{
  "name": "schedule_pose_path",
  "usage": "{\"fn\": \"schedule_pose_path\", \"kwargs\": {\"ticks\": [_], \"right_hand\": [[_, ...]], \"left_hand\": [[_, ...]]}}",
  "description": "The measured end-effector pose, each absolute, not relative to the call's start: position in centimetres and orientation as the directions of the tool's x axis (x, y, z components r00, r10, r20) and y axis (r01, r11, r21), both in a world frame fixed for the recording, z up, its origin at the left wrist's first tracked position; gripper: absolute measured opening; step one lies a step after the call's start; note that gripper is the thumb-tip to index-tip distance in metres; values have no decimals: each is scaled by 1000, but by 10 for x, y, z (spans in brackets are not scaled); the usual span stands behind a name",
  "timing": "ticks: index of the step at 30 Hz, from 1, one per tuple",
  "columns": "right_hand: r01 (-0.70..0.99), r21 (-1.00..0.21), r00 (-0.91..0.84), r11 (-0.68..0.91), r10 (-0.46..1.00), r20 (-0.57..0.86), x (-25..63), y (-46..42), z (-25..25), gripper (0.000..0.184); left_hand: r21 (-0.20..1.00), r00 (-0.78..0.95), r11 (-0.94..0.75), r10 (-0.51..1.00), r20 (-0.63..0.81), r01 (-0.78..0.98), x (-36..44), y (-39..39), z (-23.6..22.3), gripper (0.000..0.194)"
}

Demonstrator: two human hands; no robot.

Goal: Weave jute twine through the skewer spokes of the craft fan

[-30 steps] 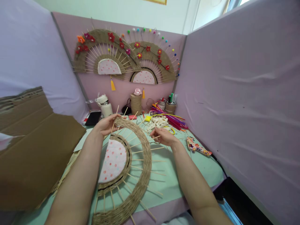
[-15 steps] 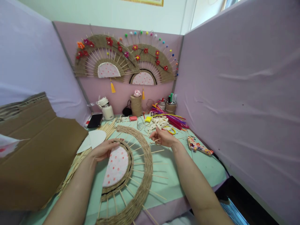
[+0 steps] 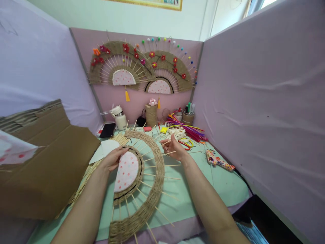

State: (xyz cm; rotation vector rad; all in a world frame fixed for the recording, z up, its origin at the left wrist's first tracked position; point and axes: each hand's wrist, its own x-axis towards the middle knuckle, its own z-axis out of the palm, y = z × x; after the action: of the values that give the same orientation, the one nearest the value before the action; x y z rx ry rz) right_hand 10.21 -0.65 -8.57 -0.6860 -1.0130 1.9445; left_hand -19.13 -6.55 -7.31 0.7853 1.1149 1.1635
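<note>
A half-round woven fan point(image 3: 159, 169) of brown twine on thin sticks is held tilted above the table, its arc facing right. Its inner half-disc carries a white patch with pink dots point(image 3: 127, 171). My left hand point(image 3: 115, 158) grips the straight edge of this inner part near its upper end, thumb on the front. By the stick tips at the upper right of the outer band is my right hand point(image 3: 174, 148). Its thumb stands up, apart from loosely curled fingers, and sticks cross in front of them. Whether those fingers touch a stick is unclear.
Cardboard point(image 3: 50, 162) stands at the left, beside loose sticks and a white paper piece point(image 3: 103, 150). A phone point(image 3: 108, 130), bottle point(image 3: 120, 118), twine spool point(image 3: 151, 115) and coloured pipe cleaners point(image 3: 188, 128) line the back. A flowered glue gun point(image 3: 218, 160) lies right.
The view has shifted slightly left. The fan stands a little more upright toward me, its lower end swung right. My right thumb has lifted away from the fingers.
</note>
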Motion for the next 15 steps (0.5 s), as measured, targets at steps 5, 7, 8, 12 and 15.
{"fn": "schedule_pose_path", "kwargs": {"ticks": [5, 7, 8, 12, 15], "right_hand": [[-359, -886, -522, -294, 850, -71, 103, -10, -94, 59], [-320, -910, -519, -265, 852, -66, 104, -12, -95, 53], [-305, -918, -523, -252, 850, -60, 105, -13, -94, 51], [-277, -939, -557, -206, 830, -18, 110, -17, -91, 50], [-240, -951, -580, -193, 815, -19, 113, -19, -89, 50]], "left_hand": [[913, -2, 250, 964, -264, -323, -187, -66, -71, 8], [911, -19, 243, 964, -265, -333, -186, -66, -71, 10], [912, -26, 239, 965, -262, -333, -186, -66, -71, 10], [918, -9, 241, 966, -257, -314, -185, -67, -70, 9], [920, -21, 240, 965, -260, -311, -185, -67, -68, 9]]}}
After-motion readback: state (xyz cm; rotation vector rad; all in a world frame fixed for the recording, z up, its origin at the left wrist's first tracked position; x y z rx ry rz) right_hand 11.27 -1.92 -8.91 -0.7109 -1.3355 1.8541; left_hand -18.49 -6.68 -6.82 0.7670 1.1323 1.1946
